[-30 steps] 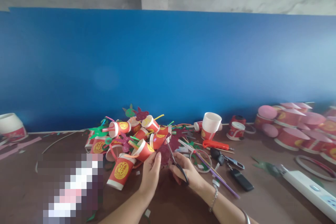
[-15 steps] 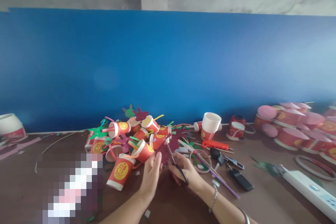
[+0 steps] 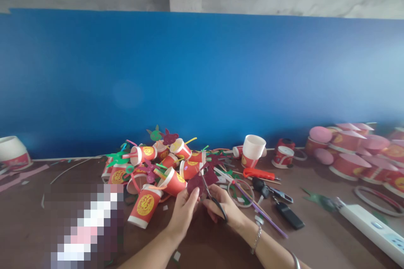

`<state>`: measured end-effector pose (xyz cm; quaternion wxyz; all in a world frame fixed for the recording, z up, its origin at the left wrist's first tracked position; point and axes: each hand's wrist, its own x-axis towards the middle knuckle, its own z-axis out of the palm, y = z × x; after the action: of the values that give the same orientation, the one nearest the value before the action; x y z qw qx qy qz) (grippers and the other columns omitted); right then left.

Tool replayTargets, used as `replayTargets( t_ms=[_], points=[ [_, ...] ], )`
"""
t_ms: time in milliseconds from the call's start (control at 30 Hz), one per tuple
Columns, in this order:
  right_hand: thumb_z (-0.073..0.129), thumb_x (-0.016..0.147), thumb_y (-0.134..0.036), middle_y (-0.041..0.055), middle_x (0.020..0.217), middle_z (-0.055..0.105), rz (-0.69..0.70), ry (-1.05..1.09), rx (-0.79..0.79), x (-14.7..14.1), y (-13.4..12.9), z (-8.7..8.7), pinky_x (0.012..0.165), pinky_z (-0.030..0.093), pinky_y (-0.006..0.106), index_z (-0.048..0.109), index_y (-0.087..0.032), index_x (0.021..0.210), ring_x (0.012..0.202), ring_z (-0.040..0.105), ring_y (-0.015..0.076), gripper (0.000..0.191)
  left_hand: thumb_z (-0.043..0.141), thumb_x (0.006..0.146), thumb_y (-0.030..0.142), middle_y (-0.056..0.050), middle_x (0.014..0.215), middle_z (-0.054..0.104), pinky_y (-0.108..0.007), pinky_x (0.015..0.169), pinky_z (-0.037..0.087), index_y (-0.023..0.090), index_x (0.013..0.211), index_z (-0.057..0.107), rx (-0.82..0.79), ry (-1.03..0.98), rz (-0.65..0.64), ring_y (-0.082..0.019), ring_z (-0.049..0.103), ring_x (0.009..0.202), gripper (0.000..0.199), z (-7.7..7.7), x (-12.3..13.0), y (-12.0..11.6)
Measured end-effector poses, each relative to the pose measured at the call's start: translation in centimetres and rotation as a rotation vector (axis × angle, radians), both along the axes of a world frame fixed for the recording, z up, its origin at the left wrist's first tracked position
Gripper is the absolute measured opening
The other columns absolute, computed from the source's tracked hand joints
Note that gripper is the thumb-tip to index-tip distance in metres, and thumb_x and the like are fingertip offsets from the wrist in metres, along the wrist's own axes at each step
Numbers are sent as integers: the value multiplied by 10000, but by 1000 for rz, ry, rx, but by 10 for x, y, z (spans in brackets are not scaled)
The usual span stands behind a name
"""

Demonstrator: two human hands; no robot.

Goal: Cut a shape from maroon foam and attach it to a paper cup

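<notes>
Between thumb and fingers my left hand (image 3: 186,208) pinches a dark maroon paper piece (image 3: 195,183) in front of the cup pile. My right hand (image 3: 224,207) is closed around black-handled scissors (image 3: 217,205), whose metal blades point up and away at the paper's right side. Another dark maroon part (image 3: 210,176) shows just right of the blades; whether it is still joined to the held piece I cannot tell. Just beyond my left hand lies a red paper cup (image 3: 174,181) with a yellow print. The fingertips under the paper are partly hidden.
Red and white paper cups (image 3: 145,206) with straws and paper shapes are heaped left of centre. To the right are a white cup stack (image 3: 253,147), an orange-red cutter (image 3: 259,174), keys (image 3: 261,188), a black fob (image 3: 289,215), a white power strip (image 3: 372,229) and pink-topped cups (image 3: 350,164).
My left hand and the maroon paper have turned and shifted slightly against the scissors. My right hand stays nearly in place, its grip on the scissors kept.
</notes>
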<state>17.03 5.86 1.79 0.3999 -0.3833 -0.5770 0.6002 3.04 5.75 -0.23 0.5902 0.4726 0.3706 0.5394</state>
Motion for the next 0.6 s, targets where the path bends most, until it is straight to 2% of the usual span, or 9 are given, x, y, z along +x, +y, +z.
replayTargets(
  t_ms=[167, 433, 600],
  points=[
    [702, 665, -472, -108, 393, 447, -2, -11, -30, 1, 1, 1, 327, 204, 161, 420, -177, 840, 307, 358, 52, 444, 562, 794, 491, 85, 550, 236, -201, 455, 151, 194, 620, 334, 11, 3, 29, -62, 165, 497, 413, -2, -2, 1],
    [693, 672, -465, -103, 376, 452, -1, -31, -33, 0, 0, 5, 323, 204, 167, 442, -161, 864, 302, 358, 58, 438, 579, 749, 553, 97, 509, 219, -197, 428, 138, 205, 573, 283, -2, 17, 87, -53, 148, 461, 490, 0, -1, 1],
    [697, 671, -458, -103, 384, 457, -15, -30, -26, 0, 0, 3, 323, 216, 167, 453, -158, 874, 303, 364, 59, 436, 622, 707, 561, 84, 526, 275, -174, 450, 206, 192, 581, 341, -65, -38, 122, -57, 212, 484, 481, 6, 1, -1]
  ],
)
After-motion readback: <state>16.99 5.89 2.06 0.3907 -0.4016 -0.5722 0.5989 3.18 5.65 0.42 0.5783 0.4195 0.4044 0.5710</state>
